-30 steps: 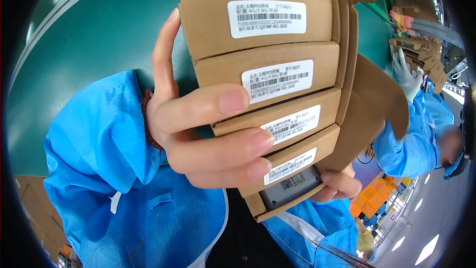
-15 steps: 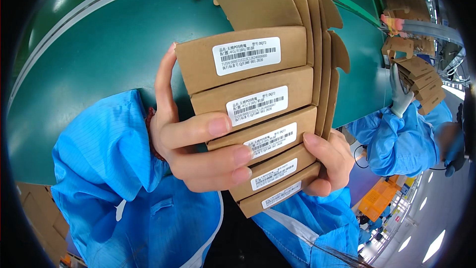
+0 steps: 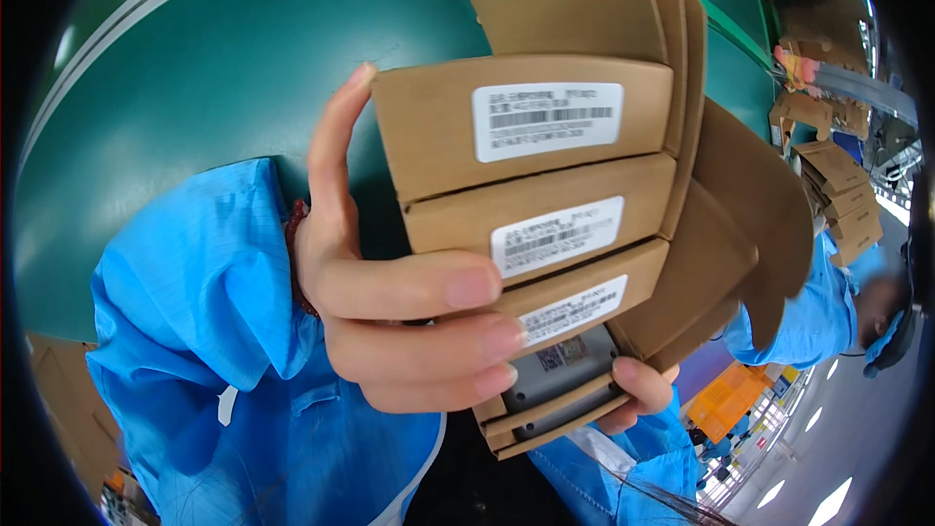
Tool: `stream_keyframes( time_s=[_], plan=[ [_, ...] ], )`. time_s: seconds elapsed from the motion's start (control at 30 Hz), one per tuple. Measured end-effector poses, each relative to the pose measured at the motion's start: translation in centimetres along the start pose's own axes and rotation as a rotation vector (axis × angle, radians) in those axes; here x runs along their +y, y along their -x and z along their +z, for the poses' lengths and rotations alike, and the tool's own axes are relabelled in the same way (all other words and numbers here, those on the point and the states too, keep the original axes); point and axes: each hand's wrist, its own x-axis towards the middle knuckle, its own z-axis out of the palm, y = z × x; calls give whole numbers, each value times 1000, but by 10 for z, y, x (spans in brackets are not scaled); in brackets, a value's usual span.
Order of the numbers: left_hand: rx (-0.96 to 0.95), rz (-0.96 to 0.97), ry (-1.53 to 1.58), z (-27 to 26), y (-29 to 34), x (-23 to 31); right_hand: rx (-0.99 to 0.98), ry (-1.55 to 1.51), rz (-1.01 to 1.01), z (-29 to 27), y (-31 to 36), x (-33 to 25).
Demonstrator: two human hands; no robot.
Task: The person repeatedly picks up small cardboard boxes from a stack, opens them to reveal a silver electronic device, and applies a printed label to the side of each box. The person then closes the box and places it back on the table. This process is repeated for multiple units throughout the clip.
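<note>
A stack of brown cardboard boxes [image 3: 429, 127] fills the middle of the head view, white labels on the sides that face me. Their lid flaps [image 3: 575, 0] stick out at the top and right. My left hand [image 3: 390, 302] is wrapped round the stack from the left, one finger on the top corner and the others across the labelled sides. At the bottom, a dark grey device [image 3: 531, 385] shows inside a tilted open box [image 3: 555, 419]. My right hand [image 3: 638, 390] grips that box's right end with thumb and fingers, partly hidden behind it.
Beneath the stack lies a green table [image 3: 175, 107] with a pale rail at its far edge. At the right, a co-worker in a blue smock [image 3: 789, 321] is beside another stack of brown boxes [image 3: 842, 195]. An orange bin [image 3: 726, 399] stands lower right, and cardboard [image 3: 68, 399] lower left.
The lower boxes have tipped away from the stack, so fewer labels show and the grey device is visible. The stack has shifted right. My right hand has moved slightly lower.
</note>
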Motion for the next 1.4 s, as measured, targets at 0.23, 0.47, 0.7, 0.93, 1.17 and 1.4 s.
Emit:
stream_keyframes(
  time_s=[0.23, 0.47, 0.7, 0.93, 1.17, 1.4],
  plan=[
    [31, -33, -6, 4, 3, 2, 49, 16, -41, 5, 5, -8],
    [53, -43, -13, 7, -1, 6, 66, 68, -31, 2, -3, -9],
    [85, -44, -9, 12, -10, 7, 252, 401, -253, 17, -57, 12],
    [23, 68, 28, 2, -17, -3, -111, 561, 39, 23, -70, -8],
    [25, 31, 17, 2, -9, -4, -112, 433, -22, 20, -61, -5],
    [27, -66, -17, 5, 4, 6, 214, 425, -221, 26, -41, -1]
  ],
)
